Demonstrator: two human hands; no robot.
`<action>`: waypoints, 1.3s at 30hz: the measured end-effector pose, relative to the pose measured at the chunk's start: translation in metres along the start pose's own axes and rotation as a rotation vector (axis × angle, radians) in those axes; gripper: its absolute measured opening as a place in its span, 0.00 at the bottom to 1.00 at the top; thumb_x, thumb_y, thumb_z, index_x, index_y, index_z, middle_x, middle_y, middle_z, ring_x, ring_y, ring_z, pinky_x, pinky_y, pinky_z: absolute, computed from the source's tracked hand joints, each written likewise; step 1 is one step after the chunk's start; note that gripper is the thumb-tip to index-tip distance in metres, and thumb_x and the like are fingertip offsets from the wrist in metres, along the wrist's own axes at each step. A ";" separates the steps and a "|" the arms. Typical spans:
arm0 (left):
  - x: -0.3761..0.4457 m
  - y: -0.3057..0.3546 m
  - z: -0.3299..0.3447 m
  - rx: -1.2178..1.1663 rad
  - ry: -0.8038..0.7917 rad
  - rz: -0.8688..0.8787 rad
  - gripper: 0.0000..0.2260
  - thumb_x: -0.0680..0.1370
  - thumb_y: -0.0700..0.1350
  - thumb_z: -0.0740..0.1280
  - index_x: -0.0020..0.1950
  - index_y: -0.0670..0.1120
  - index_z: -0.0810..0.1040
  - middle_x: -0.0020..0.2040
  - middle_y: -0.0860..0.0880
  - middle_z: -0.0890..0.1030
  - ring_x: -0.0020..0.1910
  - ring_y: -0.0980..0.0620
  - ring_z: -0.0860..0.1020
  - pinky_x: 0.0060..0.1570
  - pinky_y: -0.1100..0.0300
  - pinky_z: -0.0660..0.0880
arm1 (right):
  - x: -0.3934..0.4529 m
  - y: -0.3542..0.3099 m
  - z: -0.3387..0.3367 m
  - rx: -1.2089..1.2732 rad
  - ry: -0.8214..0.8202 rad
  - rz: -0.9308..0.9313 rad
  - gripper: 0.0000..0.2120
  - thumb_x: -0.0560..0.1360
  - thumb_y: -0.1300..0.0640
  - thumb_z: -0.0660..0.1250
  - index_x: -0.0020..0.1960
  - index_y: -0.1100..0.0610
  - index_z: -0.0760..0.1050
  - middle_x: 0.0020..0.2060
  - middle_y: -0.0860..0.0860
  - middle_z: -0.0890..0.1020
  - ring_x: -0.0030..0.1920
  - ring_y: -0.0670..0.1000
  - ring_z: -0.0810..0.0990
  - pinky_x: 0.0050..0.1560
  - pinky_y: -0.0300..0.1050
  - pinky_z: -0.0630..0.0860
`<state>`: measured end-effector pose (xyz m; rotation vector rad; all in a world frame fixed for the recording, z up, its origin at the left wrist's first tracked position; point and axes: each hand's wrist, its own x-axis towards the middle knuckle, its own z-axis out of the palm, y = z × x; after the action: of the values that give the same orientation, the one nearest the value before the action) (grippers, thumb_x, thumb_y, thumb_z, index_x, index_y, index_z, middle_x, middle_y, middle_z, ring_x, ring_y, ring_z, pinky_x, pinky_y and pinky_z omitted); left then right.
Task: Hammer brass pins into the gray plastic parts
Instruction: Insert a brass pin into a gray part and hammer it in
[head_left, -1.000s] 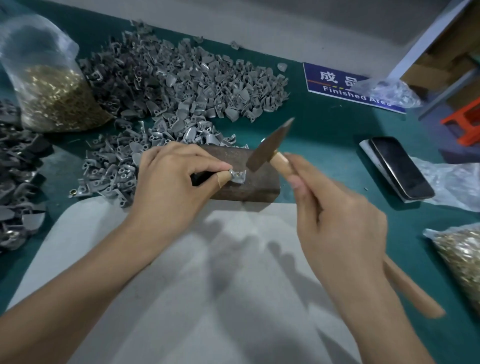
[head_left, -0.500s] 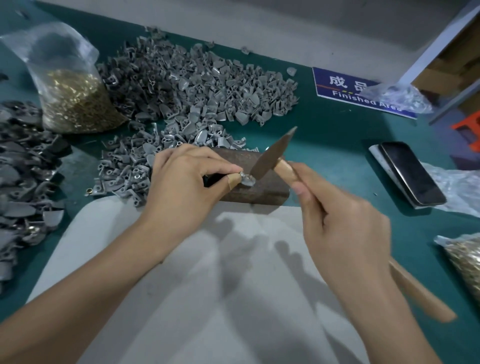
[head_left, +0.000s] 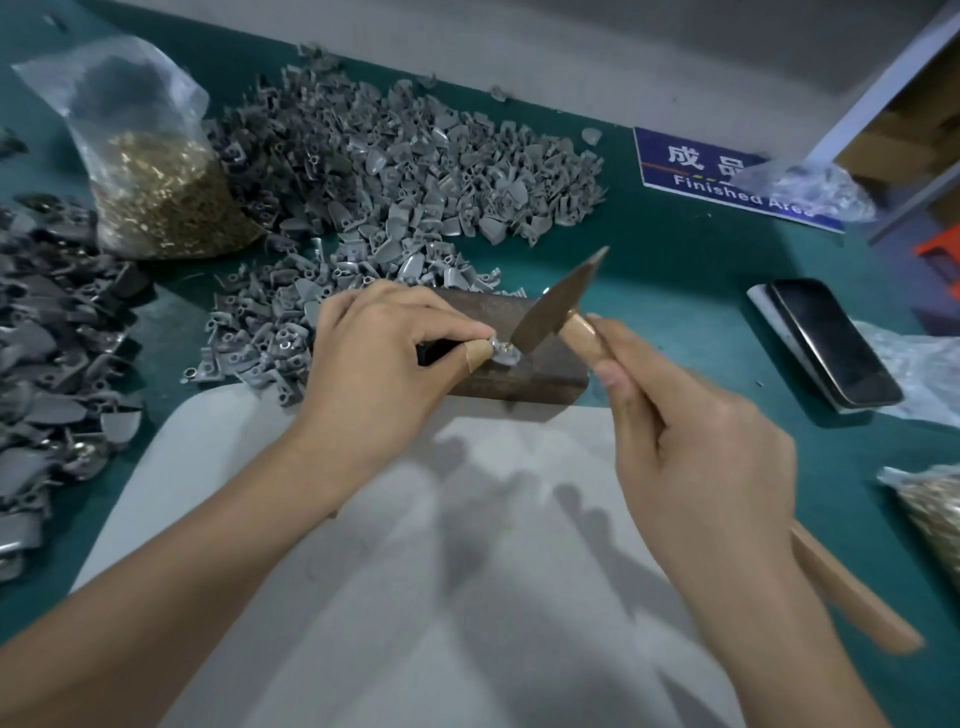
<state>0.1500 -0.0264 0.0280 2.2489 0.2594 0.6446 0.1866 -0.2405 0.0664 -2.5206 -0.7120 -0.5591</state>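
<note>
Gray plastic part (head_left: 505, 355), small and curved, lies on top of the dark brown block (head_left: 524, 364), and I pinch it at its left end between thumb and forefinger of my left hand (head_left: 387, 358); a tan bandage wraps the thumb tip. Its long axis runs left to right across the block. A speck of brass shows at its right end, under the hammer's face; I cannot tell the pin's direction. My right hand (head_left: 701, 457) is curled round the wooden handle of one small metal-headed hammer (head_left: 553, 306), whose handle runs back toward the lower right and whose wedge tip points up and right. Beyond lie two big heaps of loose gray parts (head_left: 395, 171), darker parts (head_left: 47, 332) at left, two clear bags of brass pins (head_left: 166, 197), one black phone (head_left: 836, 343), one blue sign (head_left: 691, 171).
</note>
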 end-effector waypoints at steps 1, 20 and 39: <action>0.000 -0.001 0.000 -0.007 -0.005 0.007 0.04 0.75 0.56 0.75 0.49 0.62 0.86 0.45 0.65 0.82 0.53 0.59 0.78 0.63 0.41 0.69 | 0.000 0.000 -0.002 0.034 0.067 0.026 0.16 0.85 0.47 0.59 0.70 0.40 0.76 0.35 0.39 0.71 0.34 0.49 0.72 0.28 0.39 0.58; 0.002 0.002 0.000 -0.030 0.000 0.002 0.04 0.75 0.53 0.76 0.48 0.61 0.87 0.45 0.63 0.83 0.53 0.57 0.78 0.63 0.42 0.70 | 0.006 0.010 -0.003 0.134 0.137 0.012 0.16 0.85 0.47 0.57 0.71 0.42 0.75 0.38 0.43 0.80 0.37 0.46 0.74 0.36 0.40 0.66; 0.001 0.000 -0.007 0.039 -0.063 0.086 0.08 0.77 0.58 0.70 0.52 0.57 0.84 0.47 0.64 0.80 0.53 0.58 0.76 0.58 0.48 0.73 | -0.026 0.027 -0.013 0.086 -0.075 0.278 0.16 0.82 0.40 0.53 0.68 0.31 0.70 0.40 0.40 0.82 0.43 0.50 0.80 0.38 0.46 0.71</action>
<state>0.1473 -0.0211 0.0324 2.3238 0.1458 0.6178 0.1781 -0.2776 0.0555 -2.5119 -0.3912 -0.3311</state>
